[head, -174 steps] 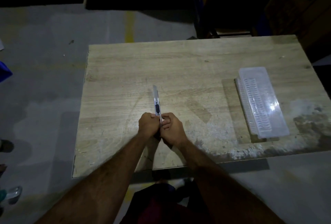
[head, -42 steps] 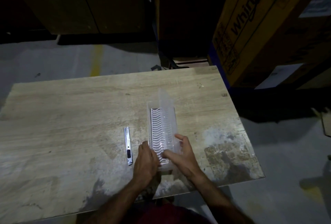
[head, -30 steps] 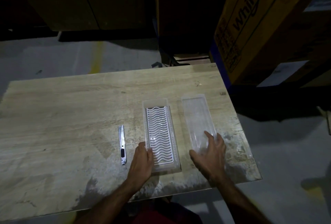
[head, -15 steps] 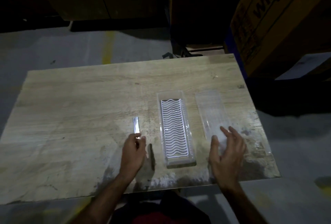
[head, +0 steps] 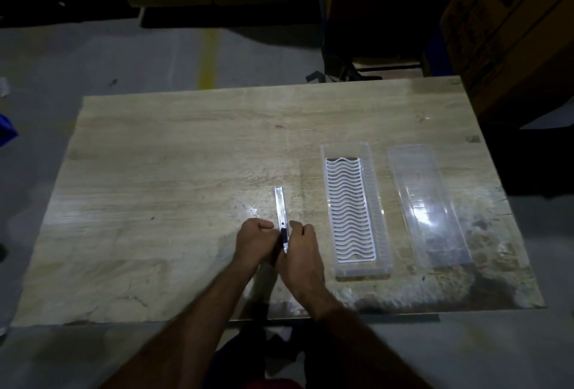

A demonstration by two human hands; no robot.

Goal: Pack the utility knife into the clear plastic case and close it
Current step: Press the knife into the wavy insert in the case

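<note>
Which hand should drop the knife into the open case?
Right hand, probably: it already holds the utility knife with the left hand, and the case base lies open on its side.

The knife (head: pixel 280 209) is slim and silvery with a dark slider, pointing away, its near end gripped between both hands. To its right the clear case (head: pixel 354 211) lies open, a white wavy insert inside. Its clear lid (head: pixel 427 202) lies flat, just right of it, apart.

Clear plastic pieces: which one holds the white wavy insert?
The left piece, nearer the hands; the right piece is bare and see-through.
</note>
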